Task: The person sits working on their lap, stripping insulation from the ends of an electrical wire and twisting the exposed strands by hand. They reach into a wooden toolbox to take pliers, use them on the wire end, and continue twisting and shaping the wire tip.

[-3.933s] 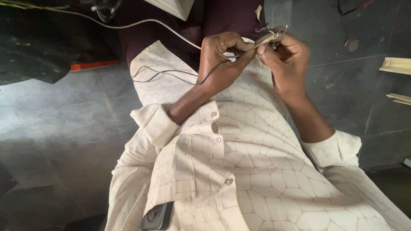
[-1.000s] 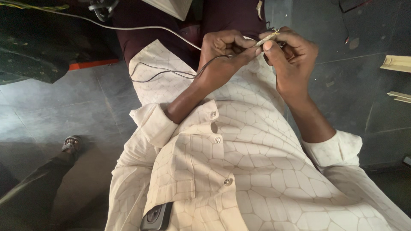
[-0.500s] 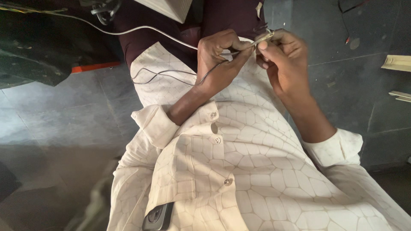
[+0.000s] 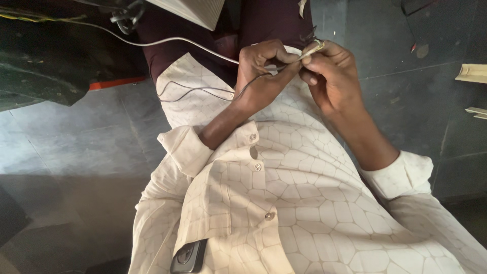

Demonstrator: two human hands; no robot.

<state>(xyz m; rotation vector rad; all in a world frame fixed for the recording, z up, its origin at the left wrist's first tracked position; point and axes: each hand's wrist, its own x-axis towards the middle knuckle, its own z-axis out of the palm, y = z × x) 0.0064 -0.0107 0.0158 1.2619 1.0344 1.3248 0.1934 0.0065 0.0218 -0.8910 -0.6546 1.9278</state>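
My left hand (image 4: 261, 71) and my right hand (image 4: 332, 76) meet in front of my pale patterned shirt (image 4: 304, 203). Together they pinch a small pale strip (image 4: 312, 49) at the fingertips. A thin dark wire (image 4: 203, 91) runs from my left hand's grip in loops across the shirt hem. My left thumb and forefinger close on the wire's end, and my right fingers curl around the strip's other end. What joins the wire and strip is hidden by my fingers.
A white cable (image 4: 167, 41) crosses my maroon trousers (image 4: 269, 20) toward a dark tangle at top left. A phone (image 4: 187, 256) sits in my shirt pocket. Pale wooden strips (image 4: 472, 73) lie on the grey tiled floor at right; a red strip (image 4: 114, 83) lies at left.
Both hands stay together on the strip with small finger shifts. Another person's foot that showed at lower left a second ago is out of view.
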